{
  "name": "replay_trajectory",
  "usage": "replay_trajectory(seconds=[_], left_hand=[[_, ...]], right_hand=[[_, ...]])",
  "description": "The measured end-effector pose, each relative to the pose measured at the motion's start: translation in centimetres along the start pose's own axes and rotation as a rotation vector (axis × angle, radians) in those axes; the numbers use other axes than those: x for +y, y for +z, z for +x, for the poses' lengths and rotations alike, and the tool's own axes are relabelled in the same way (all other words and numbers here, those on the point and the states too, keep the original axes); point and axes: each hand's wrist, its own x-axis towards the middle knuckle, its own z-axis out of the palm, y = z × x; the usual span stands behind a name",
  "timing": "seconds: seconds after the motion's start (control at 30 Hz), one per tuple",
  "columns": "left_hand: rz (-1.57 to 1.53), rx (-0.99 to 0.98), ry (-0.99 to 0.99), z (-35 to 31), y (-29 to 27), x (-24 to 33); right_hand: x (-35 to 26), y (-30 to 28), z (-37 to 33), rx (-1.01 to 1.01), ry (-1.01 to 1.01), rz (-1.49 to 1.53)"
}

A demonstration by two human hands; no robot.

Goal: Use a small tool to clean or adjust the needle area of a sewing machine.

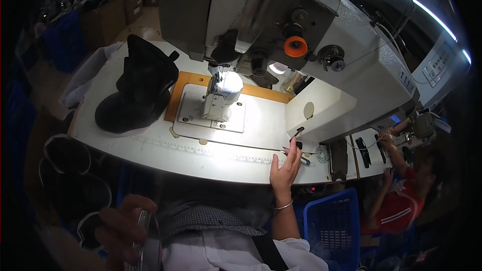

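Note:
At the lower left, my left hand is blurred and curled round a flat, silver-edged object that resembles a phone; its face is turned away from view. My right hand rests at the table's front edge, fingers stretched and thumb apart. Beside and partly beneath its fingers lies a pair of dark thread snips. Just past the fingertips, a small lever sticks out from the base of the sewing machine. A black boot-shaped upper sits on the table's left part, away from both hands.
The machine's lit post rises from a metal plate on the white table. A ruler strip runs along the front. Several dark uppers hang at lower left. A blue basket stands right, near a co-worker in red.

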Motion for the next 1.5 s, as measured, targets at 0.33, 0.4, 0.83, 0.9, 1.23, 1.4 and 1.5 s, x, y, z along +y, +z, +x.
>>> replay_trajectory(seconds=[0.33, 0.4, 0.83, 0.9, 1.23, 1.4, 1.5], left_hand=[[0.016, -0.041, -0.001, 0.1, -0.6, -0.4], [0.02, -0.05, 0.051, 0.0, -0.7, -0.6], [-0.019, -0.068, -0.013, -0.1, -0.6, -0.4], [-0.033, -0.094, -0.005, -0.2, -0.7, -0.7], [0.04, 0.008, -0.005, -0.5, 0.9, -1.1], [-0.011, -0.006, -0.094, -0.5, 0.9, -1.0], [0.046, -0.018, -0.105, -0.2, 1.4, -1.2]], right_hand=[[-0.1, 0.0, 0.1, 0.023, -0.049, 0.029], [-0.2, -0.3, 0.3, 0.015, -0.051, 0.036], [-0.5, -0.6, 0.3, -0.003, -0.037, 0.03], [-0.4, -0.4, 0.2, 0.002, -0.036, 0.033], [-0.1, -0.1, 0.2, 0.011, -0.04, 0.012], [0.2, -0.3, 0.1, 0.014, -0.039, -0.02], [0.1, -0.3, 0.1, 0.015, -0.043, -0.023]])
